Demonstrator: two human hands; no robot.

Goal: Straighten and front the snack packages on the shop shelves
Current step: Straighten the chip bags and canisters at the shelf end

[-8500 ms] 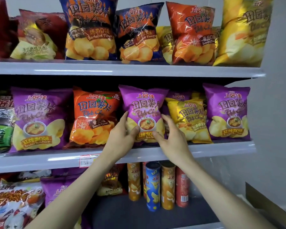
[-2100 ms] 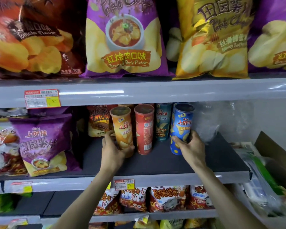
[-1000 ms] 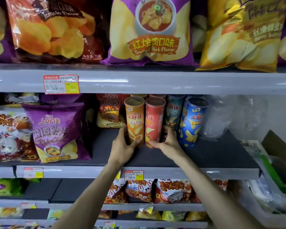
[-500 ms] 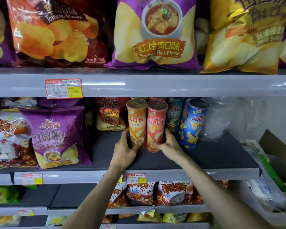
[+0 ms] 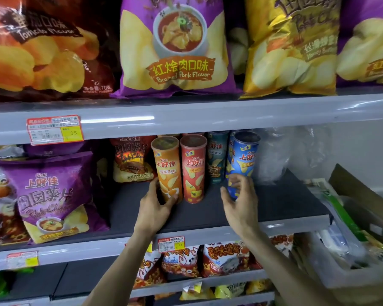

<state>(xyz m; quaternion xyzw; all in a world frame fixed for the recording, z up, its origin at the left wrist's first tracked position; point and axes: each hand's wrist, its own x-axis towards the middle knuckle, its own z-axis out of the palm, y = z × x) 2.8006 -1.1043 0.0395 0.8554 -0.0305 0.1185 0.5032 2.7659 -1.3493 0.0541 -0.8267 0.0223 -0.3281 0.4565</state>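
Several snack canisters stand on the dark middle shelf (image 5: 285, 202): an orange canister (image 5: 167, 164), a red canister (image 5: 194, 168) touching it, a teal canister (image 5: 217, 160) further back, and a blue canister (image 5: 243, 157) to the right. My left hand (image 5: 155, 206) grips the base of the orange canister, thumb in front and fingers on its left side. My right hand (image 5: 241, 199) is blurred, with loosely curved fingers in front of the blue canister's lower part and the thumb apart from it.
A purple chip bag (image 5: 51, 195) stands at the left and a dark red bag (image 5: 131, 160) behind the canisters. Tomato (image 5: 42, 47), purple (image 5: 177, 47) and yellow (image 5: 292, 45) bags fill the shelf above. Crumpled clear plastic (image 5: 281, 155) and a cardboard box (image 5: 358, 195) lie at the right.
My right hand has left the red canister and moved right to the blue canister. My left hand stays on the orange canister. The view has come closer.
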